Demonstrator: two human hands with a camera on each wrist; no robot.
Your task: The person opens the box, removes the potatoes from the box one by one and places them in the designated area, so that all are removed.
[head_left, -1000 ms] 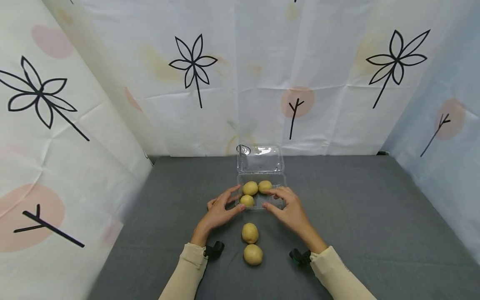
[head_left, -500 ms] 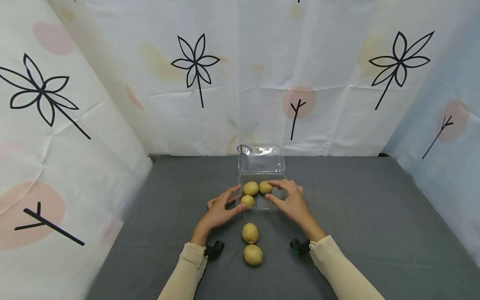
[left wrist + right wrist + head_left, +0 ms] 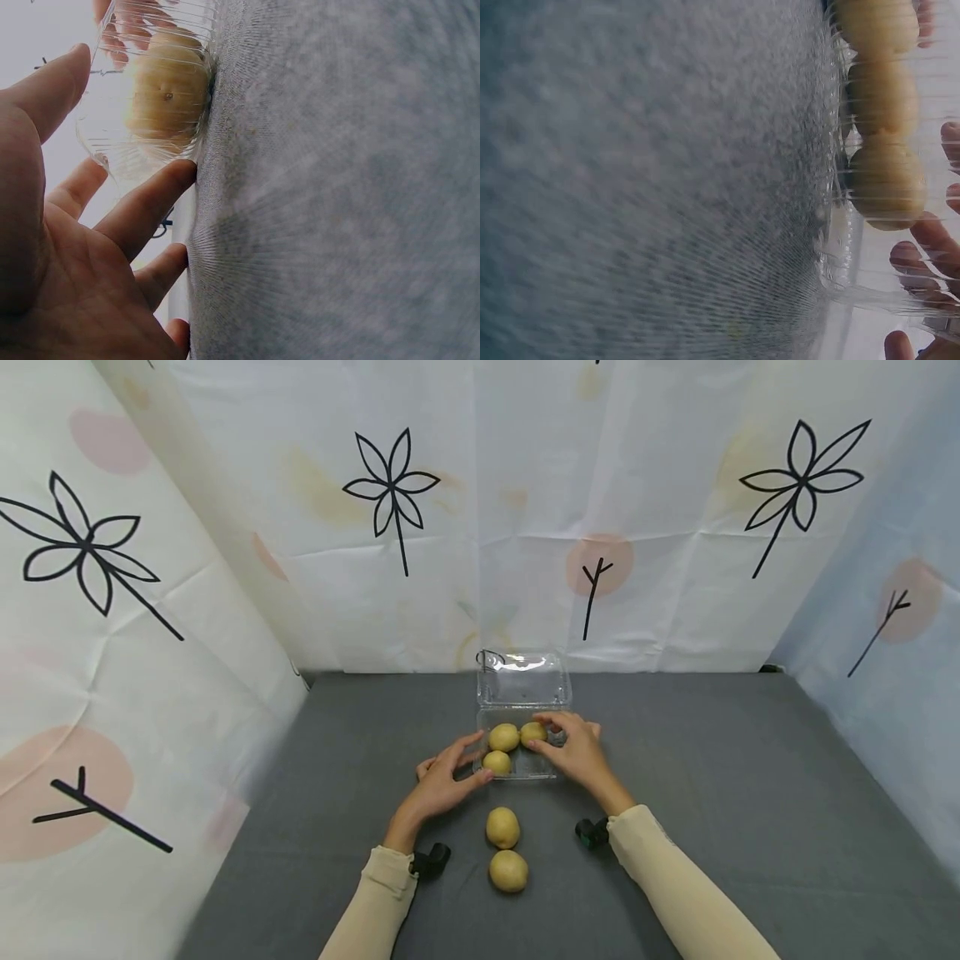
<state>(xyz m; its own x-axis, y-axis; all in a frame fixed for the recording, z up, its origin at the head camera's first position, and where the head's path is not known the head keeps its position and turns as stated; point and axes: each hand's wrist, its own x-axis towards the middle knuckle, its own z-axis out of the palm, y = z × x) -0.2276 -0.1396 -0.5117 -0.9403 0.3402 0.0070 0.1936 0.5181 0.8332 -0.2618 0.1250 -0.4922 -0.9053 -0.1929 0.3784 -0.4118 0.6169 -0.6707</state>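
Observation:
A clear plastic clamshell tray (image 3: 525, 770) stands on the grey cloth with its lid (image 3: 522, 681) open toward the back. Three yellow fruits lie in it: one at the back left (image 3: 503, 737), one at the back right (image 3: 531, 732), one at the front left (image 3: 497, 762). My left hand (image 3: 474, 758) touches the tray's left side with straight, spread fingers (image 3: 142, 214). My right hand (image 3: 547, 737) reaches over the tray, its thumb and fingers curled round the back right fruit. Through the ribbed wall (image 3: 840, 247) the right wrist view shows the fruits (image 3: 885, 187) and fingers (image 3: 930, 244).
Two more yellow fruits lie on the cloth between my forearms, one nearer the tray (image 3: 502, 827) and one closer to me (image 3: 508, 871). White sheets printed with flowers (image 3: 390, 485) wall in the grey table (image 3: 750, 793) at the back and both sides.
My right hand has moved from the tray's front right edge forward and left, over the tray, and closed round the back right fruit. The left hand has stayed put.

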